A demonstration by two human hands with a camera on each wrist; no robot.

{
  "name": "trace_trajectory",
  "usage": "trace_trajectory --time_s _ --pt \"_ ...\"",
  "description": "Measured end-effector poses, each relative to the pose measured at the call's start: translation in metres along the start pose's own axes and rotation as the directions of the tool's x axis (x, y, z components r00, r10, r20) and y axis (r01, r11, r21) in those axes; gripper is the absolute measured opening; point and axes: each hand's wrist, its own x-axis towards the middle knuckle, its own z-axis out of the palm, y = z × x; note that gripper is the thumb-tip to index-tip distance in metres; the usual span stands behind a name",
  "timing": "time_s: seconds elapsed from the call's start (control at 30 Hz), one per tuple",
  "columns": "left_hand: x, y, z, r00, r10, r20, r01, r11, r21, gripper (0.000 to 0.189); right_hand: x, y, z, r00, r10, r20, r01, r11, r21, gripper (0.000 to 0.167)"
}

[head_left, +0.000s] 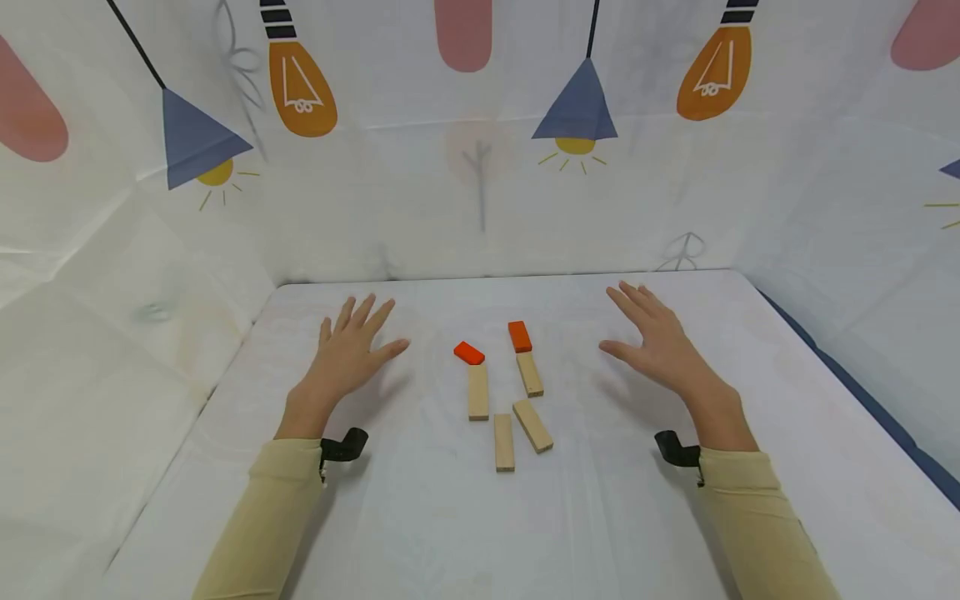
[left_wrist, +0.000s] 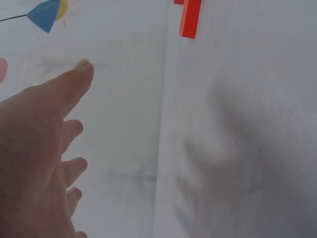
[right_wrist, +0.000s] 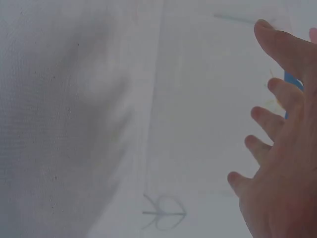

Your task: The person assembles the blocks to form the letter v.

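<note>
The person is holding both hands apart over the white table (head_left: 405,533), the left hand (head_left: 347,357) well to one side of a small group of blocks and the right hand (head_left: 660,343) well to the other. The fingers are spreading loosely, and neither hand is gripping or touching anything; shadows are falling on the tabletop beneath them.

Six blocks are lying between the hands. The left red block (head_left: 469,353) is sitting aslant at the far end of the left plain block (head_left: 477,392), and the right red block (head_left: 520,337) is lying at the far end of the right plain block (head_left: 529,374). Both pairs are seemingly meeting end to end, though actual contact is hard to tell. Nearer the person, the slanting block (head_left: 533,426) is lying just beside the nearest block (head_left: 504,443), its far end leaning toward the left.

For careful handling, each hand would best be working from its own side, pinching a block lightly across its long sides with thumb and fingertips. Since the blocks are lying so near one another, a wide grasp could easily be nudging a neighbour. The red blocks are probably needing most care, because their ends are so close to the plain ones; lifting straight up would be safer than dragging.
</note>
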Motion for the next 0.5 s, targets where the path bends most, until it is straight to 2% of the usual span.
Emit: trace_trajectory --time_s 0.27,0.5 --pt "0.001 0.005 0.001 0.999 0.038 0.006 -0.038 0.999 -0.02 0.082 0.003 -0.007 0.006 0.998 -0.047 0.051 0.047 0.999 0.003 0.083" --pt "0.004 0.012 0.007 0.996 0.075 0.041 -0.072 0.994 -0.086 0.084 0.002 -0.013 0.01 0.99 -0.033 0.134 0.031 0.999 0.016 0.081"
